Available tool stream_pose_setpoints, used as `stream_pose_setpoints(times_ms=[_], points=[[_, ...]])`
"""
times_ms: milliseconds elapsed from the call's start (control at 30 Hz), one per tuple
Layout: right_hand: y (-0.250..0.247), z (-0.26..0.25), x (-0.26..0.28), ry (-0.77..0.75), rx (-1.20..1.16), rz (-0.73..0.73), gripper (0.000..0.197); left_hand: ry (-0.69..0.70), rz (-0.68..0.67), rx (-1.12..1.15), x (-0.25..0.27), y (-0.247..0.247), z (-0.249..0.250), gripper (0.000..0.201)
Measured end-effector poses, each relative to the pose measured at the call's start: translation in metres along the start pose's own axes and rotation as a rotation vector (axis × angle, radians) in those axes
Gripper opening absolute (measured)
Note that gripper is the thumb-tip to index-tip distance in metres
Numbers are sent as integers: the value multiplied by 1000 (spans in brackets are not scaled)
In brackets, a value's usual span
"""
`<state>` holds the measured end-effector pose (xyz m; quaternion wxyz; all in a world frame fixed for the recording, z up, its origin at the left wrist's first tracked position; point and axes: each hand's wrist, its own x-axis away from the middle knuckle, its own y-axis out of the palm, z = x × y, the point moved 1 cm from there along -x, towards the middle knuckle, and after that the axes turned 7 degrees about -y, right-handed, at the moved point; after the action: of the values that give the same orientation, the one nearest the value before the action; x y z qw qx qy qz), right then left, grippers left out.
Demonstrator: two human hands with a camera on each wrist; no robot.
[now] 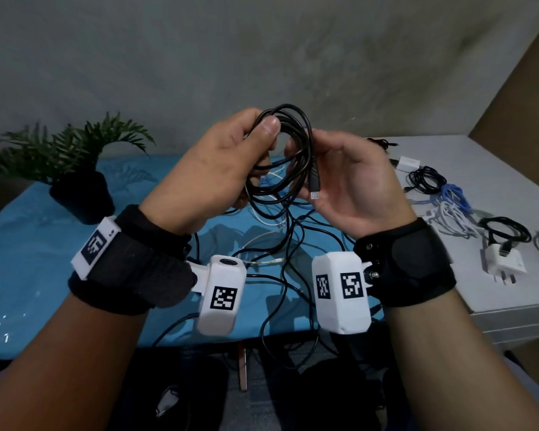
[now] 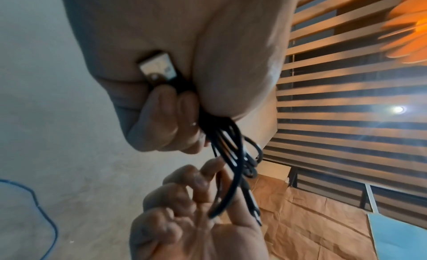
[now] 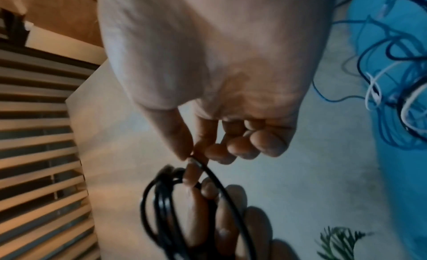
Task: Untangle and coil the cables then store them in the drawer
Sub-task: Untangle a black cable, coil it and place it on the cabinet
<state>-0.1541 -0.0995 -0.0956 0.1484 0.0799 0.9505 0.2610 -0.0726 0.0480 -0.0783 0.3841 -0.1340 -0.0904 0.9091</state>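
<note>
head view: a coiled black cable [image 1: 288,150] hangs in the air between both hands. the left hand [image 1: 212,169] grips the coil, thumb pressed over its loops; the right hand [image 1: 352,185] pinches one strand, other fingers loosely curled, above tangled cables [image 1: 271,244] on the blue desk [image 1: 44,259].

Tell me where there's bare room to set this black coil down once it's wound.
The blue cloth is bare at its near left, between the potted plant and the table edge. The white cabinet top has free room along its far edge and its near edge. Crowded: loose cables mid-cloth, and coiled cables with chargers mid-cabinet.
</note>
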Motion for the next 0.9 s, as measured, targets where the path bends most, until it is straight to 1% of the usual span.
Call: stream_pose_setpoints(times_ms=[100, 200, 267, 333, 400, 500, 600, 667, 700, 733, 800, 833, 867, 900], points=[[-5, 6, 0, -39, 182, 8, 12, -16, -43, 37, 0, -3, 0, 26], [-6, 9, -3, -59, 321, 44, 10, -18, -95, 99, 3, 0, 3, 26], [-3, 9, -4, -92, 361, 81, 10, 18, -60, 54, 3, 3, 5, 28], [1, 9, -5, -95, 295, 110, 13, 92, 34, -137, -1, 4, 0, 26], [4, 8, -4, -80, 196, 129, 16, 122, 86, -239, -4, 3, -5, 22], [8, 7, -3, -19, 64, 121, 19, 99, 101, -258, -4, 0, -7, 23], [9, 9, -3, 30, -56, 103, 26, 121, 114, -314, -3, -1, -4, 33], [8, 11, -4, 42, -68, 110, 23, 132, 116, -342, -1, -3, -1, 34], [7, 12, -5, 40, -22, 121, 21, 127, 121, -368, 0, -4, 0, 34], [6, 12, -5, 26, 72, 148, 20, 126, 135, -413, 0, -5, 1, 35], [1, 9, -6, -45, 368, 231, 19, 130, 178, -512, 1, -7, 2, 36], [-2, 6, -6, -90, 509, 260, 23, 133, 200, -548, 1, -8, 2, 36], [-3, 2, -5, -130, 600, 269, 28, 131, 216, -580, 2, -8, 2, 35], [-3, -3, -4, -163, 639, 254, 33, 126, 229, -608, 1, -8, 2, 34]])
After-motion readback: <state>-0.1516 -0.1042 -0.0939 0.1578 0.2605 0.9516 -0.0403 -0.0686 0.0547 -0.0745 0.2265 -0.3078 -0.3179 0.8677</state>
